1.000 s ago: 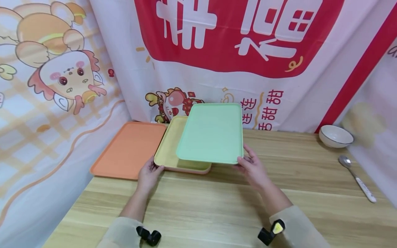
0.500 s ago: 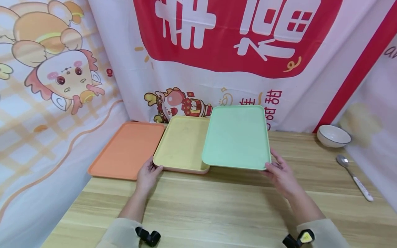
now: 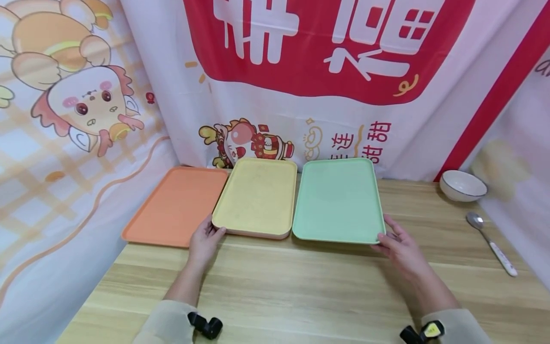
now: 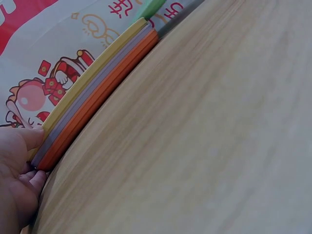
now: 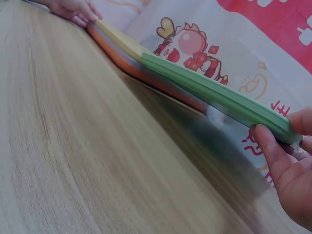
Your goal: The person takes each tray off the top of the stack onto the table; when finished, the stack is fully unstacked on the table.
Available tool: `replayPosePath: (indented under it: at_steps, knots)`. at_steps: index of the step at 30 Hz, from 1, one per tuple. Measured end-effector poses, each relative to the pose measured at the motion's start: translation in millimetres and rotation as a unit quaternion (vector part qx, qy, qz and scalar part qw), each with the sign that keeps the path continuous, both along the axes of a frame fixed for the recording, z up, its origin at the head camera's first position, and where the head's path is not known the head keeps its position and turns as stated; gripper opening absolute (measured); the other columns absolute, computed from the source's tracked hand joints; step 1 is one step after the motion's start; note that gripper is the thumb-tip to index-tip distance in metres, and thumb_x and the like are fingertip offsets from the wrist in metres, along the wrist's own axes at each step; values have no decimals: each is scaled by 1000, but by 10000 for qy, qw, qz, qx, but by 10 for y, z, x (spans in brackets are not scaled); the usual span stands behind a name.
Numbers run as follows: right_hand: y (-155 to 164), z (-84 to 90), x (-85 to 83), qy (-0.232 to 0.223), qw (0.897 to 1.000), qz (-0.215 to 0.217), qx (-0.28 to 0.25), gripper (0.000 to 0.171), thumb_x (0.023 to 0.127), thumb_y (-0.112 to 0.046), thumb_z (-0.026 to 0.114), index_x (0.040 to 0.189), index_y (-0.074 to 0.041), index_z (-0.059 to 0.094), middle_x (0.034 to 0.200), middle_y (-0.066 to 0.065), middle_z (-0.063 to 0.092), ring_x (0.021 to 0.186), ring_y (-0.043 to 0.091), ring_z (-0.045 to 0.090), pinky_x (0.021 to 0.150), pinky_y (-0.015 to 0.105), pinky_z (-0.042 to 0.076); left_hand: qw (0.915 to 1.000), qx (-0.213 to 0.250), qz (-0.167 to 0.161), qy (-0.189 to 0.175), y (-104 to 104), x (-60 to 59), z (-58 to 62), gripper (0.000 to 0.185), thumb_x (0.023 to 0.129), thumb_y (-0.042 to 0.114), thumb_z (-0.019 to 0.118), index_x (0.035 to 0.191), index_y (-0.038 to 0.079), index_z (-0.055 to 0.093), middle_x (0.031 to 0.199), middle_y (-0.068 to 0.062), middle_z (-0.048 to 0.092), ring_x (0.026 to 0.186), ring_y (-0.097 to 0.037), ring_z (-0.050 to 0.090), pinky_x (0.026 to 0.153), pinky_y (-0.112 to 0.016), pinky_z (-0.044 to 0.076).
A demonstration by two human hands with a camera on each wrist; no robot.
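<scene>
A green tray (image 3: 337,200) sits to the right of a yellow tray (image 3: 258,196), their long edges almost touching. My right hand (image 3: 388,236) pinches the green tray's near right corner. In the right wrist view the green tray (image 5: 219,95) hangs just above the wood with a shadow under it, and the right hand (image 5: 287,165) grips its edge. My left hand (image 3: 206,236) holds the near left corner of the yellow tray. In the left wrist view the yellow tray (image 4: 92,85) tops a lavender and an orange layer, gripped by the left hand (image 4: 17,180).
A single orange tray (image 3: 176,205) lies at the far left of the wooden table (image 3: 301,286). A white bowl (image 3: 463,185) and a spoon (image 3: 491,243) lie at the right. Printed cloth hangs close behind and on both sides.
The right hand has carried the green tray off the yellow tray, to the right and down. The left hand has stayed on the yellow tray's corner.
</scene>
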State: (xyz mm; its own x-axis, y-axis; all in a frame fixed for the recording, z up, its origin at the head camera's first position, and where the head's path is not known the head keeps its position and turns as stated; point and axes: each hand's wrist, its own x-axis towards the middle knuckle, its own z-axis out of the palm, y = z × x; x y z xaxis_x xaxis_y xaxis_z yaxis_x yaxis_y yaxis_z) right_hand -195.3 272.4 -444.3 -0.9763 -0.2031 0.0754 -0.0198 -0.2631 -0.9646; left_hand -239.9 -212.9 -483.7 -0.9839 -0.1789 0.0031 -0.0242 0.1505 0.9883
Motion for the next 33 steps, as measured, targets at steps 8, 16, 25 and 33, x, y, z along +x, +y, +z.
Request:
replayPosePath:
  at_steps: [8, 16, 25, 33]
  knots:
    - [14, -87, -86, -255, 9988, -56, 420, 74, 101, -2, 47, 155, 1, -3, 110, -13, 65, 97, 3, 65, 83, 21, 60, 10000, 71, -2, 17, -7, -10, -7, 72, 95, 2, 61, 152, -8, 18, 158, -28, 23, 147, -38, 27, 122, -41, 29]
    - [-34, -166, -179, -442, 9979, -130, 463, 75, 101, -1, 47, 155, 0, -4, 107, -13, 63, 96, 1, 64, 83, 20, 59, 10000, 46, -3, 15, -12, -13, -11, 72, 95, 3, 61, 152, -8, 19, 158, -28, 24, 147, -39, 27, 123, -42, 29]
    - [26, -246, -250, -657, 9959, -81, 617, 74, 102, -4, 47, 156, -2, -4, 106, -16, 63, 96, 0, 63, 84, 18, 59, 10000, 1, -11, 36, -8, -28, -36, 72, 94, 3, 62, 152, -8, 21, 157, -27, 26, 146, -38, 29, 122, -41, 30]
    - [80, -281, -315, -754, 9831, -460, 1603, 67, 100, -10, 54, 155, 2, 16, 104, -19, 61, 94, -5, 62, 83, 14, 57, 10000, -58, 27, -62, -1, -5, -11, 73, 94, 4, 62, 152, -7, 20, 157, -28, 25, 146, -39, 28, 122, -42, 30]
